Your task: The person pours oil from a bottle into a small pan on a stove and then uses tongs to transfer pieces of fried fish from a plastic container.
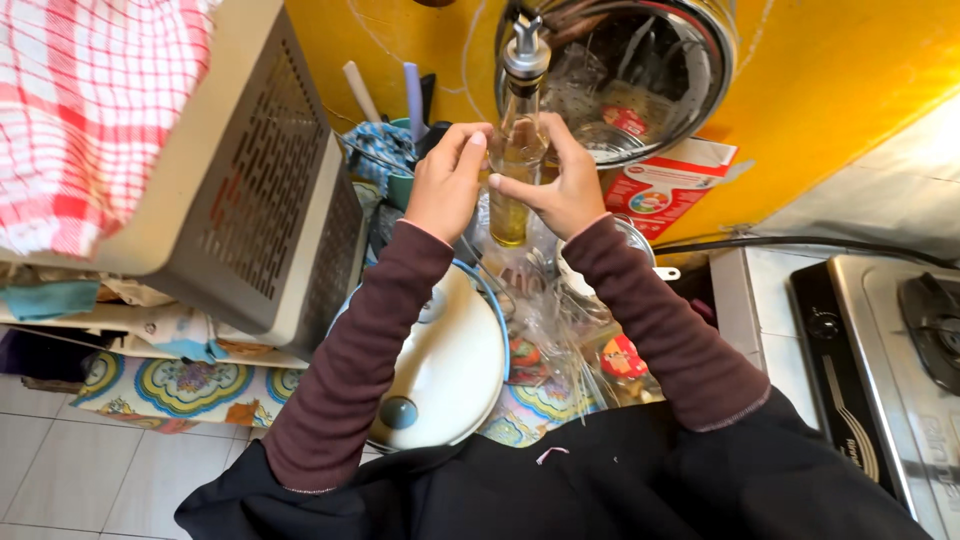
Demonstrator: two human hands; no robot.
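Bare left hand and right hand, snug maroon ribbed sleeves – pale pink edging at cuffs, black overgarment across chest and shoulders

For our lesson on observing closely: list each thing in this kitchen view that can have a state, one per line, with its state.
Oil bottle: upright, part full, spout fitted, held.
Left hand: gripping the bottle.
Right hand: gripping the bottle.
White pot lid: on, closed.
Steel pot: tilted on its side, open.
Gas stove: no flame visible.

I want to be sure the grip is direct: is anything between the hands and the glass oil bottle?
Nothing visible. The left hand and right hand touch the glass bottle directly, one on each side.
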